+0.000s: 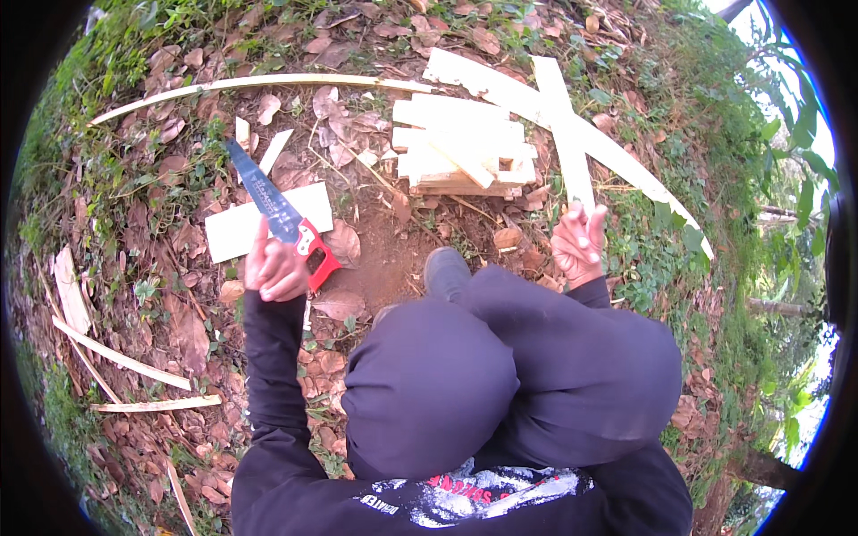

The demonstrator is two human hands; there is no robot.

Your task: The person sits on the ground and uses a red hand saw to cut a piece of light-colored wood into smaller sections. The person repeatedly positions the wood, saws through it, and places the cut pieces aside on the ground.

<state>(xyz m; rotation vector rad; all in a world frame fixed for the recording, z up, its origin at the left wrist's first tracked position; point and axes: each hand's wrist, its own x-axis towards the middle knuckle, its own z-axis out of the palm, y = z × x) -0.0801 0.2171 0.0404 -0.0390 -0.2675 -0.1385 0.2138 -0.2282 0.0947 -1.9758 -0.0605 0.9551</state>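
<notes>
My left hand point(276, 268) is raised on the left, index finger stretched out and the other fingers curled, with nothing seen in it. Right beside it is a handsaw point(275, 204) with a red handle and dark blade, slanting over a pale flat board point(234, 234) on the ground. The saw's handle is just right of the hand. My right hand point(579, 243) is held up on the right, palm showing, some fingers extended and others bent, holding nothing visible. Its fingertips overlap the near end of a straight pale plank point(563, 134) in this view.
A stack of short wooden pieces point(460, 147) stands ahead in the middle. A long board point(617, 156) passes under the straight plank, and a thin strip point(259, 81) lies farther off. Wood offcuts point(125, 353) lie at left among dry leaves. My bent knees point(429, 384) fill the near middle.
</notes>
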